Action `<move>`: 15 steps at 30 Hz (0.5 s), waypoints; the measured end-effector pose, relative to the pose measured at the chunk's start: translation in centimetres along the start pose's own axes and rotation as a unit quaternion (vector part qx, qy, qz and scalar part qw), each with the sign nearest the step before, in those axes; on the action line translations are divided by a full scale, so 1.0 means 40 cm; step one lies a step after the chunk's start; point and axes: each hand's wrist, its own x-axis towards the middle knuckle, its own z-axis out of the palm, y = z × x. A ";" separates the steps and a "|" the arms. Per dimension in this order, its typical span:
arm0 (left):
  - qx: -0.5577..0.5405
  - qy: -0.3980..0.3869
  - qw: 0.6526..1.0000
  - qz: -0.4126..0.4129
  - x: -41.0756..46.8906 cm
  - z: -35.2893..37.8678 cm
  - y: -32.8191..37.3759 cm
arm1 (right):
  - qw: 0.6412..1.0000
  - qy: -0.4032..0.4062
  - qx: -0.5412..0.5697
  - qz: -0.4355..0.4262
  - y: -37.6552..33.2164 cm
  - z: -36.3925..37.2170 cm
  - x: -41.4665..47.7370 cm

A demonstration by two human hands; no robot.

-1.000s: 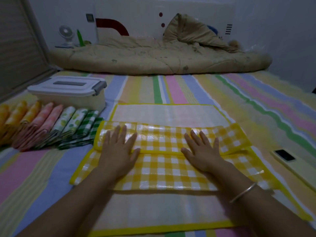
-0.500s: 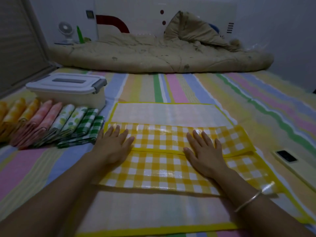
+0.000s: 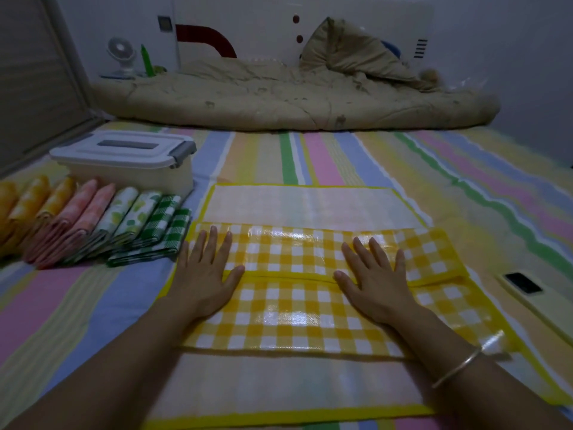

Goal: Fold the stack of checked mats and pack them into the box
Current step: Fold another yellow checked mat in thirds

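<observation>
The bed (image 3: 325, 156) with its striped sheet carries everything. On it, directly in front of me, lies the yellow checked mat (image 3: 294, 308), and its long axis runs from left to right across my body. Its far flap and its near flap are turned in to the middle, and the border of the far flap lies over the near one.

Past the far left corner of this mat stands the box (image 3: 130, 172), with its lid on. Just beside the mat's left end lies the row of folded mats (image 3: 102, 221).

My left hand (image 3: 206, 274) and my right hand (image 3: 375, 280) are both flat on the mat, fingers straight and spread, pressing over the line where the flaps meet. They grip nothing. The left hand is nearer to the box, so I think it will carry the mat there after folding.

The inside of the box is hidden. The row of folded mats is cut off at the picture's left edge. My right forearm covers part of the mat's near right side.
</observation>
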 end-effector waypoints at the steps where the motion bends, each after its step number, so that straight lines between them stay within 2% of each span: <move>1: -0.001 0.006 1.000 0.003 -0.011 0.002 0.000 | 1.000 0.001 0.001 -0.004 0.002 0.000 -0.005; 8: 0.004 0.053 0.999 0.011 -0.089 0.011 0.007 | 1.000 -0.023 0.002 -0.018 0.001 -0.009 -0.030; 15: -0.001 0.056 0.998 0.008 -0.114 0.011 0.014 | 0.997 -0.080 -0.002 -0.020 0.005 -0.047 -0.017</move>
